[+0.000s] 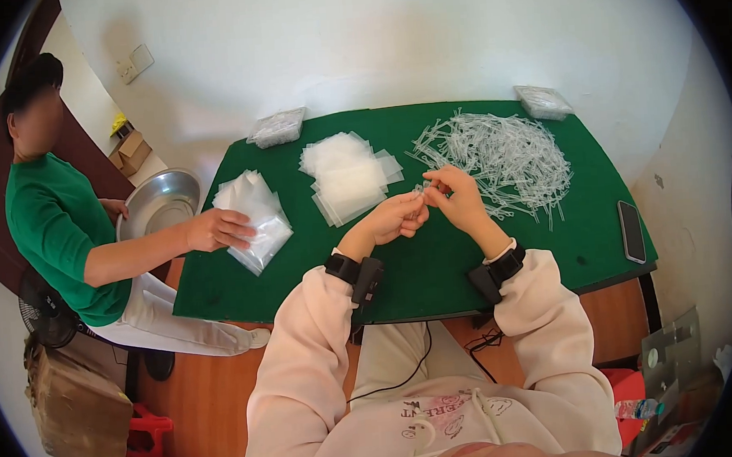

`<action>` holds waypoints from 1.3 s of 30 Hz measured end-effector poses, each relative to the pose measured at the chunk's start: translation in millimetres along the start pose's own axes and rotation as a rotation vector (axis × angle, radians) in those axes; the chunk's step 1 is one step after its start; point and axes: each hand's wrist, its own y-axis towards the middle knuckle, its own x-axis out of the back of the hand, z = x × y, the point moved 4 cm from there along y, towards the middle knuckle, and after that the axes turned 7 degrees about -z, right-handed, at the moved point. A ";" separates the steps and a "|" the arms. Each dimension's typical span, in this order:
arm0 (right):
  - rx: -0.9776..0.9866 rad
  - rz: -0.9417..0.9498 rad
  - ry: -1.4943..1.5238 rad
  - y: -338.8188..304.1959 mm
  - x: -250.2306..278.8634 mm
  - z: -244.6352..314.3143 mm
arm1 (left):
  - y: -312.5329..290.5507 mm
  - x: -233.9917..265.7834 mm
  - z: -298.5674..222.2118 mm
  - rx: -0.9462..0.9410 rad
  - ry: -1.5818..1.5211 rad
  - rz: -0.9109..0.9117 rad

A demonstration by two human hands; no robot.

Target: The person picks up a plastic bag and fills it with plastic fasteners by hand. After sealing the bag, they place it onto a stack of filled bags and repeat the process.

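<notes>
- The left hand [395,218] is above the middle of the bench [420,284], fingers curled in and thumb and forefinger pinched together on small clear plastic pieces [421,188].
- The right hand [456,194] meets it from the other side, thumb and forefinger closed to a pinch at the same pieces, the other fingers bent; how many pieces are between the fingertips I cannot tell.
- Such slight pieces probably call for fingertips rather than a full grip, and two pinches side by side seem to keep them steady.
- A loose heap of slender clear plastic sticks [508,157] spreads toward the far right corner, just beyond the right hand, likely put there for easy reach.
- Flat clear bags [351,183] lie overlapped between the bench's middle and its far edge, near the left hand; the overlap perhaps leaves edges free for picking up.
- By the left edge, a co-worker's hand [219,229] rests on a second pile of bags [255,193]; whether it grips one is unclear.
- Filled clear packs [278,127] sit at both far corners, apparently out of the way.
- A phone [631,231] lies by the right edge.
</notes>
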 end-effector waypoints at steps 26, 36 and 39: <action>-0.442 0.555 -0.916 -8.5 31.7 -59.8 | 3.0 6.8 -7.1 -0.153 0.033 -0.160; -0.377 0.335 -0.554 -6.9 20.8 -50.4 | 3.4 20.6 -12.0 -0.185 -0.081 -0.241; -0.389 0.272 -0.161 -3.6 12.0 -35.3 | 2.9 33.6 -14.0 -0.294 -0.143 -0.378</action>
